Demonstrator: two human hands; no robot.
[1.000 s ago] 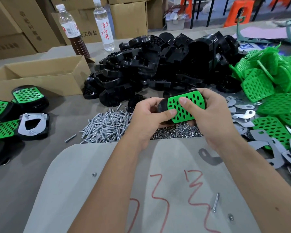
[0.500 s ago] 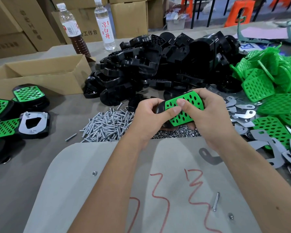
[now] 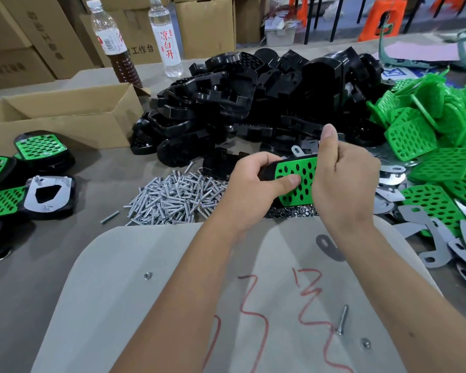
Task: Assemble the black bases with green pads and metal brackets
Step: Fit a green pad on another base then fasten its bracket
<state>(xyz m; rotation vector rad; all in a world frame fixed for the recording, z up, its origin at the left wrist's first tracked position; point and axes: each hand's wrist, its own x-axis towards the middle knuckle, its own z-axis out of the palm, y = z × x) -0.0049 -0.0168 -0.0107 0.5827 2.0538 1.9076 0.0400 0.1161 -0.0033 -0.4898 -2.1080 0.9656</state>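
Held part: black base with a green pad on its upper face. Pad is bright green, perforated with rows of oval holes; base shows only as a dark rounded edge at the pad's left end. The part is held above the table, over the near edge of the nut pile, between the screw pile and the brackets.

Orientation: pad face tilted up toward the camera. Long axis runs roughly left to right, right end slightly farther away. Rounded base end points left.

Hands: left hand grips the left end, fingers curled over the far edge, thumb pressed flat on the pad. Right hand is curled round the right end, thumb raised upright above it.

Hidden or unclear: right end of the pad is covered by the right hand; its fingers cannot be seen. Underside of the base not visible. A metal tab with a hole shows just behind the pad; cannot tell whether it belongs to the held part or lies loose in front of the base pile. Green pad pile is cut off at the right edge; finished units are cut off at the left.
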